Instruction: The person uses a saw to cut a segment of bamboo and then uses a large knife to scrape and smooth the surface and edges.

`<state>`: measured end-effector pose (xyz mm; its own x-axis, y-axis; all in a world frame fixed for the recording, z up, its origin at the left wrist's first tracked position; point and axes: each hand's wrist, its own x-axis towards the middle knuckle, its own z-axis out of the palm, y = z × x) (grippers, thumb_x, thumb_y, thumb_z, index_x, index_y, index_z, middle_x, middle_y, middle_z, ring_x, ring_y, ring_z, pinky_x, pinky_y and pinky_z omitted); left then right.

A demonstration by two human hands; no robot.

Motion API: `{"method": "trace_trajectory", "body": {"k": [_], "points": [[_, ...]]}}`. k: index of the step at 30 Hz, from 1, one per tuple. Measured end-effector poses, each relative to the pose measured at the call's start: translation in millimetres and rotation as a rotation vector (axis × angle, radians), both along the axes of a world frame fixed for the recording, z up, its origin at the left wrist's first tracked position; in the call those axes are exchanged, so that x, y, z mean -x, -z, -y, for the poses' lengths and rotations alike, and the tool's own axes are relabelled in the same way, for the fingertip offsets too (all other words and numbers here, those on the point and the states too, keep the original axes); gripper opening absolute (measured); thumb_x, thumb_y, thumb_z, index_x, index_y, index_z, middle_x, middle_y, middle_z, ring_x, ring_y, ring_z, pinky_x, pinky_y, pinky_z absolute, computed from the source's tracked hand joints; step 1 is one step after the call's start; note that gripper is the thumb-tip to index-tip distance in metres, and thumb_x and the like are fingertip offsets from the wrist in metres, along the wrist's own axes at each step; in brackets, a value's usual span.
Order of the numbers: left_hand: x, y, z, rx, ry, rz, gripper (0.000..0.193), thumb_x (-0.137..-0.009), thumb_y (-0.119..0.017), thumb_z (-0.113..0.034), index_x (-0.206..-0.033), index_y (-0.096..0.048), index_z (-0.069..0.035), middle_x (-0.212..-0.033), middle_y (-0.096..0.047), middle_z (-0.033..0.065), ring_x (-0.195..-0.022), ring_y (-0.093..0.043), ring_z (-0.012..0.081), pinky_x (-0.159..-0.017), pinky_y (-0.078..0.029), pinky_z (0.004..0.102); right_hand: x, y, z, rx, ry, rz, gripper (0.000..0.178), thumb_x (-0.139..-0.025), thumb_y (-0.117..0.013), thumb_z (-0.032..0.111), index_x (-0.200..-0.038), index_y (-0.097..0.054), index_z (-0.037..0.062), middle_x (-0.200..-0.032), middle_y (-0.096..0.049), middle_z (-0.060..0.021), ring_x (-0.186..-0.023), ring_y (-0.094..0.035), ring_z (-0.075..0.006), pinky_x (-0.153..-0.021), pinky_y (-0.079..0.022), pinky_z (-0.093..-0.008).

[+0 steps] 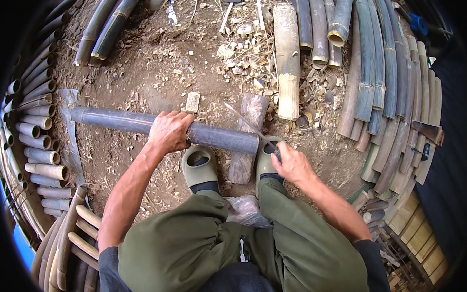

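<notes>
With the left grip (169, 130) clamped from above on a long dark bamboo pole (114, 120), near its middle, holds it across a short log (241, 167) lying between both grips. Holds a slim blade (244, 120) in the right grip (294, 167), curled around its dark handle (278, 156), angling it forward and leftward from there, at the pole's right end. Has a small pale wood block (192, 102) just beyond the left grip.
</notes>
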<state>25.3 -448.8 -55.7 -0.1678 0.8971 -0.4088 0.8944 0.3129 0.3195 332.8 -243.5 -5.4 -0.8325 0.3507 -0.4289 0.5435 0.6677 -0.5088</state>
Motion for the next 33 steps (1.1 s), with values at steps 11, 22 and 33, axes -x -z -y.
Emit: {"method": "trace_trajectory", "body": {"k": [11, 22, 33], "points": [[-11, 4, 10, -0.147, -0.023, -0.120, 0.047, -0.067, -0.079, -0.022, -0.109, -0.060, -0.013, -0.093, -0.063, 0.0038, -0.097, -0.064, 0.0241, -0.085, -0.048, 0.0417, -2, 8, 2, 0.043, 0.036, 0.046, 0.028, -0.093, -0.065, 0.019, -0.109, -0.054, -0.0007, -0.085, -0.066, -0.0215, -0.071, -0.069, -0.0405, -0.057, -0.055, -0.0471], [-24, 26, 24, -0.431, -0.047, -0.296, 0.054, -0.063, -0.079, -0.021, -0.112, -0.060, -0.010, -0.101, -0.065, 0.0047, -0.098, -0.063, 0.0237, -0.091, -0.045, 0.0412, 9, 4, -6, 0.070, 0.045, 0.082, 0.029, -0.094, -0.062, 0.022, -0.110, -0.054, -0.0001, -0.080, -0.067, -0.0235, -0.074, -0.069, -0.0423, -0.059, -0.057, -0.0436], [-28, 20, 29, -0.429, -0.080, -0.344, 0.060, -0.062, -0.078, -0.015, -0.118, -0.058, -0.010, -0.114, -0.062, 0.0068, -0.107, -0.060, 0.0254, -0.100, -0.041, 0.0440, 9, 20, -13, 0.058, 0.050, 0.033, 0.027, -0.094, -0.062, 0.023, -0.105, -0.051, 0.0007, -0.083, -0.067, -0.0242, -0.072, -0.068, -0.0443, -0.061, -0.056, -0.0489]]}}
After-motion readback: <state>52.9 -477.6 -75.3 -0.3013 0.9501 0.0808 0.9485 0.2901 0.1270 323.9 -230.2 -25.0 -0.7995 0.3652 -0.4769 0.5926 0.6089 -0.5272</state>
